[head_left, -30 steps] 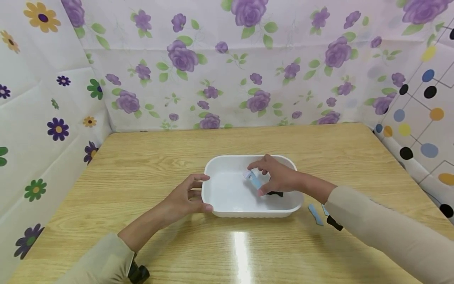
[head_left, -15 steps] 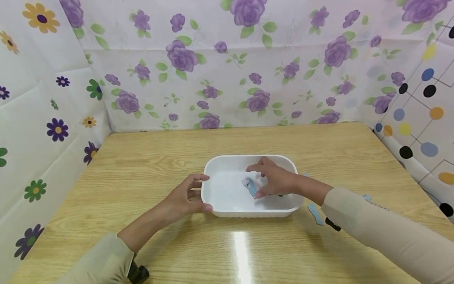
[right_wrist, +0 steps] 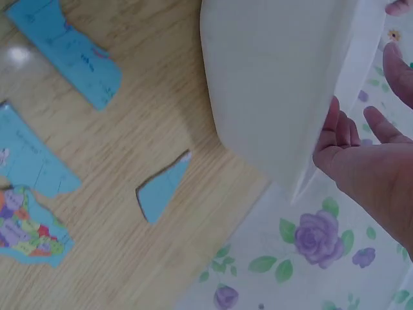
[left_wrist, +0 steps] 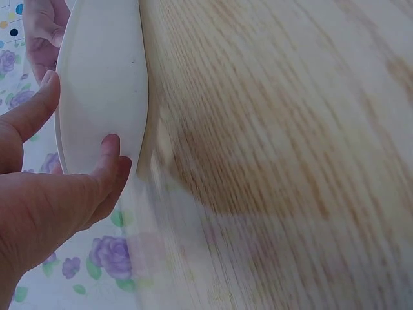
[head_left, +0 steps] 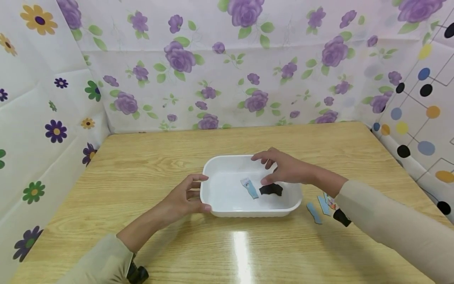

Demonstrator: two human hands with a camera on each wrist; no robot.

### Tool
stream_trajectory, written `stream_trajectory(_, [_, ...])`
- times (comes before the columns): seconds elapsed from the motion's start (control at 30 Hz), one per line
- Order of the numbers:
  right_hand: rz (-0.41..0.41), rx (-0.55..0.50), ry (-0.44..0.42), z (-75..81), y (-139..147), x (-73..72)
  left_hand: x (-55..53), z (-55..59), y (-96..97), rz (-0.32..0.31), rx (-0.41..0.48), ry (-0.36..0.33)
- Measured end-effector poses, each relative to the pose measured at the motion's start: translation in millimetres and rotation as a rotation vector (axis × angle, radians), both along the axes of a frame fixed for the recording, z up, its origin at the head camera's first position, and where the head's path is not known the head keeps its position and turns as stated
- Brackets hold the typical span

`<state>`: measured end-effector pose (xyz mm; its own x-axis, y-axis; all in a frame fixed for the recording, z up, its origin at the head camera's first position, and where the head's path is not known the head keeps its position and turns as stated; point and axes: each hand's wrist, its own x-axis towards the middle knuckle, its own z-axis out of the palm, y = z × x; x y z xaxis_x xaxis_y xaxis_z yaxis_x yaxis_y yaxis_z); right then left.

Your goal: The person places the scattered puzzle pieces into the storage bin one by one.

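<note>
A white rectangular tray (head_left: 250, 213) stands on the wooden table. My left hand (head_left: 186, 196) holds its left end, thumb at the near corner and fingers along the outer wall; in the left wrist view, this hand (left_wrist: 64, 174) spans the wall. Inside the tray lie a light blue puzzle piece (head_left: 250, 189) and, just right of it, a black-faced piece (head_left: 272, 189). My right hand (head_left: 285, 167) hovers over the tray's right half, fingers loosely bent and apart, with nothing between them. In the right wrist view, the right hand (right_wrist: 368, 152) is partly behind the tray wall.
Right of the tray lie a blue puzzle piece (head_left: 314, 213), another blue piece (head_left: 323, 205) and a coloured map piece (head_left: 331, 201), partly under the right sleeve. A small blue piece (right_wrist: 164, 188) shows in the right wrist view. Flowered cloth (head_left: 227, 90) hangs behind the table.
The right hand pinched the light blue puzzle piece, laid it on the tray floor and let go. It has since lifted up and right, uncovering the black-faced piece. The left hand stays put.
</note>
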<state>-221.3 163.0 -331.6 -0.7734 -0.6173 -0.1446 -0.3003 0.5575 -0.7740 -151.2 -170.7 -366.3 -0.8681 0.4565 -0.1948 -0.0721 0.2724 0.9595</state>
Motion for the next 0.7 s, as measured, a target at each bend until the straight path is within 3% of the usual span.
stream_trajectory(0.7, [-0.080, -0.040, 0.032, 9.4, 51.3, 6.0, 0.7, 1.0, 0.1, 0.002, -0.011, 0.001])
